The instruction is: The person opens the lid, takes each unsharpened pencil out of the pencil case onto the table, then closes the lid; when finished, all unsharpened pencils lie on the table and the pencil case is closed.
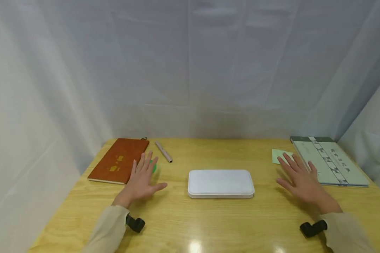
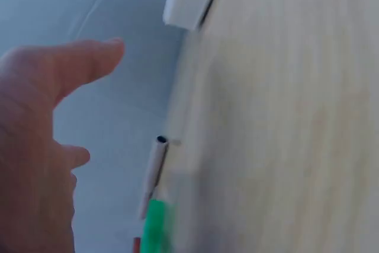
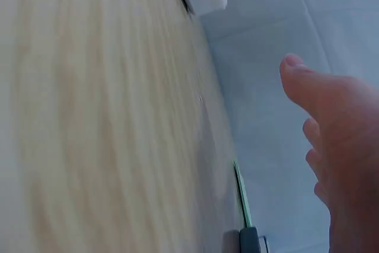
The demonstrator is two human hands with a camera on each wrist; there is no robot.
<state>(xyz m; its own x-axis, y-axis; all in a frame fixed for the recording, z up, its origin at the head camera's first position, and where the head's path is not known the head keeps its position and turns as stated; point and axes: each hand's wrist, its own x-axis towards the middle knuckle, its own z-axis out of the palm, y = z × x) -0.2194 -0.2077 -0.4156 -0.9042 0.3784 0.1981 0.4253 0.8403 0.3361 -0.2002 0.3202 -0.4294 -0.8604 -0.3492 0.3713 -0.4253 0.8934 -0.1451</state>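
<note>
While both hands hover flat above the wooden table [image 1: 209, 225], neither grips anything: the left hand [image 1: 141, 181] has fingers spread and relaxed, just over a small green object [image 1: 153, 167] beside the brown notebook [image 1: 119, 160]; the right hand [image 1: 301, 179] is likewise released, near a pale green note [image 1: 280, 155] and the green-covered book [image 1: 330, 161]. A closed white case [image 1: 221, 183] lies between the hands, untouched, and a pen [image 1: 163, 151] lies behind the left hand. Judged from this posture, work stands at its starting position; any pickup calls for lowering a hand and curling the fingers. Gold markings on the notebook and vertical characters on the book are too small to read.
</note>
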